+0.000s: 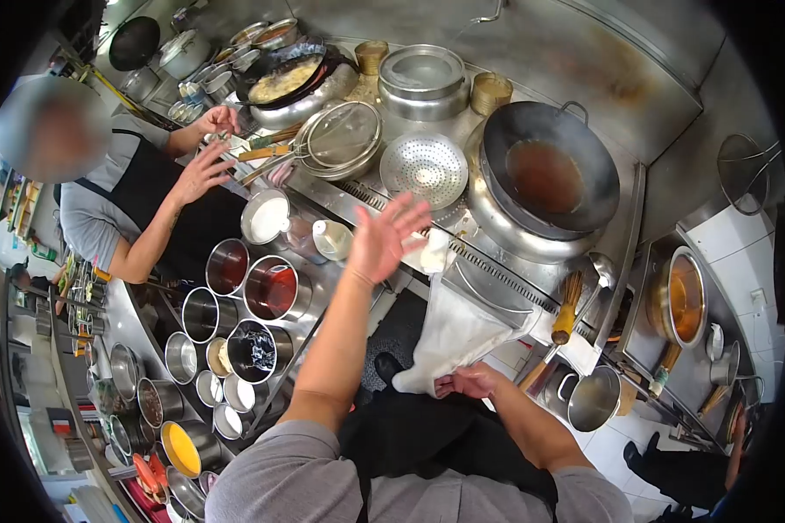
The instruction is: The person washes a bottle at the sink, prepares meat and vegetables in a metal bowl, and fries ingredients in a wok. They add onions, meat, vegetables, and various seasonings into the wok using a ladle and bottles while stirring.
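My left hand [391, 235] is raised palm up over the stove's front edge, fingers spread, holding nothing. Just beyond it lies a round perforated strainer [425, 170]. By my waist, my right hand [469, 381] grips the lower end of a white cloth [462, 327], its fingers partly hidden. The cloth hangs from the stove front, with a curved metal bar across its upper part. A black wok [551, 170] with reddish-brown liquid sits on the burner ahead. Right of the cloth rests a bamboo brush [568, 307].
On the left stand several metal pots of sauces, including a red one [272, 290], and a squeeze bottle [331, 239]. A co-worker's hands [202, 174] are near the mesh strainers [344, 135]. Another wok [281, 80] holds frothy yellow liquid. Another person [685, 475] stands at lower right.
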The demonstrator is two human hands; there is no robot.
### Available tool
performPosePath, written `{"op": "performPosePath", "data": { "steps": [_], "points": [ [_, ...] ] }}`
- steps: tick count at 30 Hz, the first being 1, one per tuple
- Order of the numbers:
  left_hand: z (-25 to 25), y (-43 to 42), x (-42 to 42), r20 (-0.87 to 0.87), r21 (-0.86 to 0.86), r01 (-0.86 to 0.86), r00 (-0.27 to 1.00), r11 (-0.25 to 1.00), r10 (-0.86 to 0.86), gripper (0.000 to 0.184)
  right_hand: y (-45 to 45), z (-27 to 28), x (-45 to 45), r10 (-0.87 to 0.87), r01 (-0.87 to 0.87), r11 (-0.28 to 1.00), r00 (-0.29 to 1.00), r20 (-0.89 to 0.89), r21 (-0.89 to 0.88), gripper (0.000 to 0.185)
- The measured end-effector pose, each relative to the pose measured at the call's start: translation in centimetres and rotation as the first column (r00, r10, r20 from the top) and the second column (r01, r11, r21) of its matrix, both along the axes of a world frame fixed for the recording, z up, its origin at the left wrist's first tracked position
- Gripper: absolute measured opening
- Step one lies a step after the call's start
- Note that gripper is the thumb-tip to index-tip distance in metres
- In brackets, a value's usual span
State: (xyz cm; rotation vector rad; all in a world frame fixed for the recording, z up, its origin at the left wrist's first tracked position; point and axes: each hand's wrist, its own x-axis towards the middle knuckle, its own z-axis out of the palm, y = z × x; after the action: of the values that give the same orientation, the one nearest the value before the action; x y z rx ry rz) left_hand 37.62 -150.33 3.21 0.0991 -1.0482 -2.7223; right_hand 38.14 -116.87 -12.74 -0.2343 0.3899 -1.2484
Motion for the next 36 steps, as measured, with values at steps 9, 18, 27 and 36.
{"op": "performPosePath", "data": {
  "steps": [9, 18, 27, 36],
  "points": [
    [-15.3, 17.8, 5.5, 0.608, 0.304, -0.031, 0.775, 0.952, -0.17, 0.035, -7.1, 1.6, -3.7, -0.45, 0.673, 0.711, 0.66, -0.601, 0.206, 0.04],
    [-5.5, 17.9, 7.8, 0.438, -0.145, 0.042, 0.899, 0.989, 0.026, 0.057, -9.5, 0.2, -8.2, -0.33, 0.695, 0.718, 0.292, -0.898, -0.038, 0.041],
    [-5.6, 15.9, 33.5, 0.585, -0.662, -0.164, 0.498, 0.732, 0.641, 0.05, -0.3, -9.9, -1.9, 0.531, -0.03, 0.78, 0.56, -0.636, 0.625, 0.035],
    [2.4, 30.1, 52.4, 0.493, -0.858, -0.155, 0.013, 0.489, 0.87, 0.059, 0.5, -27.5, -6.2, 0.879, -0.453, 0.33, 0.467, -0.095, 0.828, 0.024]
  ]
}}
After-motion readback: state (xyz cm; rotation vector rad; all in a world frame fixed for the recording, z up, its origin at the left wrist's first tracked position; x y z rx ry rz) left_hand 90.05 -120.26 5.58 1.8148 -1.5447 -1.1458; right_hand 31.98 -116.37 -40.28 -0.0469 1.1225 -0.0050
